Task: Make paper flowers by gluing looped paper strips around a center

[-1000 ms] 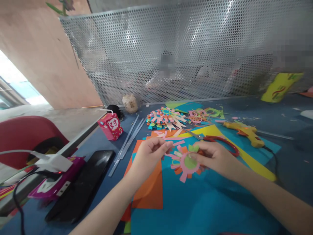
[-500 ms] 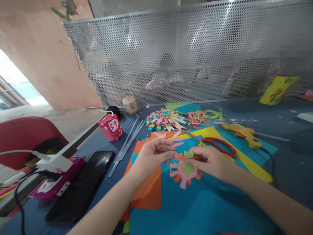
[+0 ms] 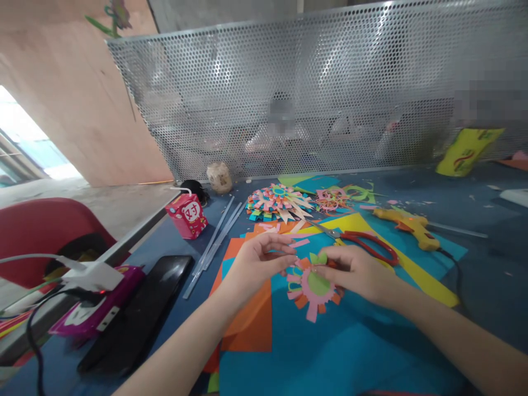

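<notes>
A paper flower (image 3: 317, 285), with pink and orange fringed petals and a round green centre, is held above the blue paper (image 3: 330, 352). My right hand (image 3: 357, 272) pinches its right side between thumb and fingers. To the flower's left, my left hand (image 3: 264, 258) has thumb and fingertips drawn together beside the petals; whether anything small is between them I cannot make out. Small green leaf-like tips stick up at the flower's top edge. Behind my right hand lie red-handled scissors (image 3: 369, 245). Orange paper (image 3: 251, 324) lies under my left wrist.
A yellow glue gun (image 3: 410, 224) rests on the right, its cord trailing down. Finished paper flowers (image 3: 278, 201) and cut strips (image 3: 332, 198) lie at the back. On the left are clear glue sticks (image 3: 216, 242), a drink carton (image 3: 187, 214), a phone (image 3: 136, 316) and a power strip (image 3: 99, 302).
Both hands stay almost in place. The paper flower has tilted slightly, its lower petals shifting a little down and to the right.
</notes>
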Tool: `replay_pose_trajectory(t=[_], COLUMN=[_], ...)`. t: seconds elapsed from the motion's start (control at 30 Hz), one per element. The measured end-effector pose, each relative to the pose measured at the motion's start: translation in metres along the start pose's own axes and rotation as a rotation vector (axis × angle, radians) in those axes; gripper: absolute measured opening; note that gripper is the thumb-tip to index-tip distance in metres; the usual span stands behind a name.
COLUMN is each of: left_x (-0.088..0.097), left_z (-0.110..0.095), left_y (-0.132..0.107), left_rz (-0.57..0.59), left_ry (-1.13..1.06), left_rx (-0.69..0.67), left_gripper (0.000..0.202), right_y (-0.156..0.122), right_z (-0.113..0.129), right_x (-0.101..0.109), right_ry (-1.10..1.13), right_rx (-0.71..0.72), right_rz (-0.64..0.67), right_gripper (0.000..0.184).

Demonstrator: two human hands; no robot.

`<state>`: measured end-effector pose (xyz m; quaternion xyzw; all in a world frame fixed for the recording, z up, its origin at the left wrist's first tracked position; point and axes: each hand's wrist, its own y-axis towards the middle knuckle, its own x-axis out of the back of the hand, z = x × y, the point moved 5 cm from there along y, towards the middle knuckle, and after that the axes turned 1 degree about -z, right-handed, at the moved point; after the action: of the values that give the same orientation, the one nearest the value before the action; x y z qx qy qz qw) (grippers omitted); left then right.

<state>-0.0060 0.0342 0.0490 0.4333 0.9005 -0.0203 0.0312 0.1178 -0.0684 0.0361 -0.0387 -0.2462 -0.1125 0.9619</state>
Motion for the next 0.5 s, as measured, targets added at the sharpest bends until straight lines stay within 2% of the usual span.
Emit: replay_pose_trajectory(t=[0.13, 0.33, 0.5], left_x=[0.001, 0.011, 0.009], left_z=[0.002, -0.001, -0.01], left_y=[0.002, 0.005, 0.004], left_rz=[-0.013, -0.164, -0.125], left_ry=[-0.001, -0.029, 0.084], left_rx=[0.004, -0.015, -0.103], left_gripper=[0.028, 0.029, 0.026], right_y=[0.001, 0.004, 0.011], right_z=[-0.001, -0.002, -0.01], right_x=[0.0, 0.007, 0.014], right_ry=[0.065, 0.136, 0.15], right_rx=[0.004, 0.002, -0.018], right_rz=[0.006, -0.05, -0.115], right_gripper=[0.032, 0.03, 0.025])
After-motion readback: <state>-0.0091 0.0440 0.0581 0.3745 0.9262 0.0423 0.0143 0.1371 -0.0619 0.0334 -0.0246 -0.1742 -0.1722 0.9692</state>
